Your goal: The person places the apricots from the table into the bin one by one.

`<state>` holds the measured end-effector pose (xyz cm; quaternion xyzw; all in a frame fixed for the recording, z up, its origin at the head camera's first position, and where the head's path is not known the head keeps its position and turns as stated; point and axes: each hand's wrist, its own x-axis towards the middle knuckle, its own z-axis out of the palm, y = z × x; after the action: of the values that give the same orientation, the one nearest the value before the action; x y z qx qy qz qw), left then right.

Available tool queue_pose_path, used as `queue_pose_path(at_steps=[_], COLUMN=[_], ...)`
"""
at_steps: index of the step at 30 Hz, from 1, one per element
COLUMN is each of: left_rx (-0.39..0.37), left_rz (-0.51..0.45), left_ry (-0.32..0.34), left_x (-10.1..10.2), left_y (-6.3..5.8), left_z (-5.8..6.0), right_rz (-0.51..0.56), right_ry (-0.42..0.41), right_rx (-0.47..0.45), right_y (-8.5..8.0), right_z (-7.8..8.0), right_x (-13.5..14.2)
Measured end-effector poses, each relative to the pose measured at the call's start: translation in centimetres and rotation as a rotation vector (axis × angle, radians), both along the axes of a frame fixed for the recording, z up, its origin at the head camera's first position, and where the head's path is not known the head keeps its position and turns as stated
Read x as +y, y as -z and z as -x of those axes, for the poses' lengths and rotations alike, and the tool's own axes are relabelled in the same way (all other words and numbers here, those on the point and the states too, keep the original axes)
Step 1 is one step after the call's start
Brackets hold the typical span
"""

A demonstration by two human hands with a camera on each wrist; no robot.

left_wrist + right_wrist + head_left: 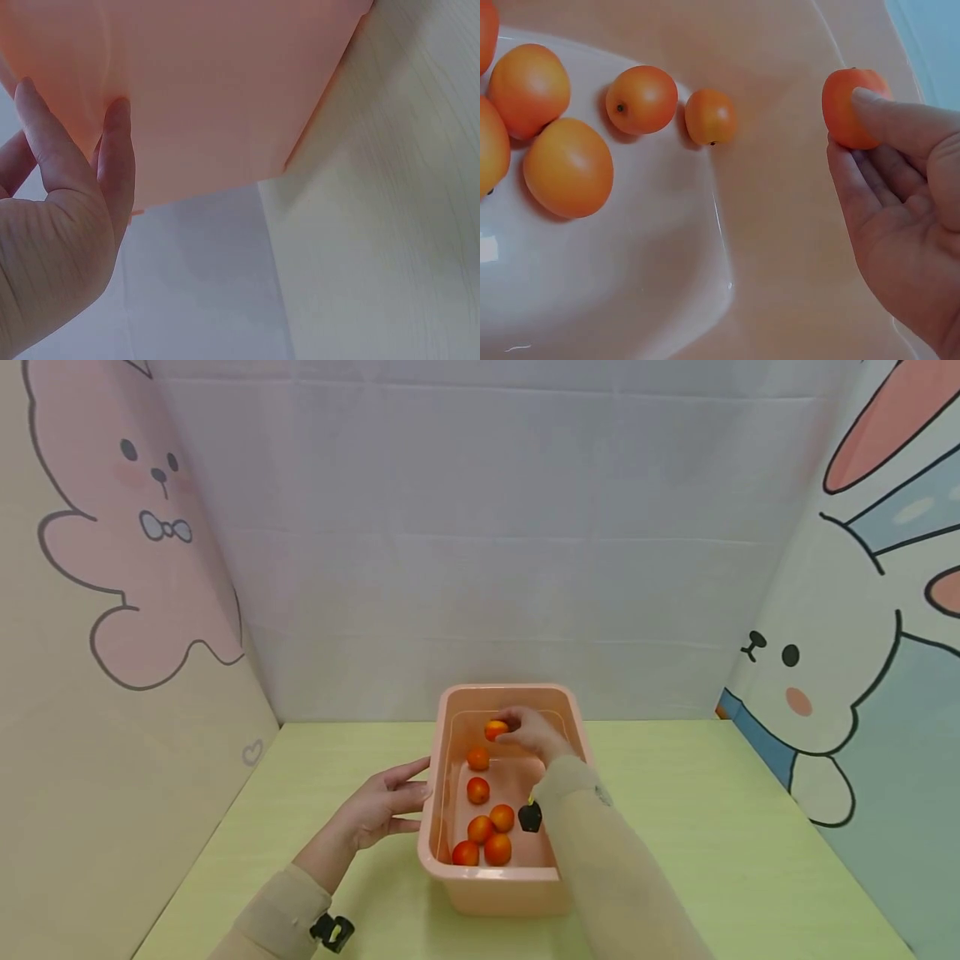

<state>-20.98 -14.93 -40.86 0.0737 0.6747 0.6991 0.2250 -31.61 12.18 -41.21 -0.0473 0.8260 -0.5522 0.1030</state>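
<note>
A peach-coloured plastic bin stands on the table with several small orange-red fruits inside. My right hand reaches into its far end and pinches one orange-red fruit between thumb and fingers, above the floor of the bin. Two loose fruits, one and a smaller-looking one, lie closest to that hand; the others cluster toward the near left corner. Against the bin's left outer side rests my left hand, fingers extended and spread, thumb apart from them in the left wrist view.
The pale yellow-green table extends on both sides of the bin. A whitish cloth wall rises behind it. Side panels carry a pink cartoon animal on the left and a white rabbit on the right.
</note>
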Motion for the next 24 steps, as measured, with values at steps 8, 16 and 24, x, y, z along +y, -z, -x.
queue_pose_path(at_steps=[8, 16, 24], left_rx=[0.009, 0.009, 0.007], left_rz=[0.003, 0.003, 0.001], left_ry=[0.001, -0.010, -0.012], left_x=[0.1, 0.1, 0.0], left_y=[0.0, 0.1, 0.1], left_z=[-0.1, -0.2, -0.2], right_rz=[-0.009, -0.022, -0.012], right_ry=[-0.008, -0.060, -0.181], right_rx=[-0.048, 0.072, 0.183], right_y=[0.0, -2.3, -7.2], right_z=[-0.5, -0.3, -0.9], right_x=[0.1, 0.4, 1.1])
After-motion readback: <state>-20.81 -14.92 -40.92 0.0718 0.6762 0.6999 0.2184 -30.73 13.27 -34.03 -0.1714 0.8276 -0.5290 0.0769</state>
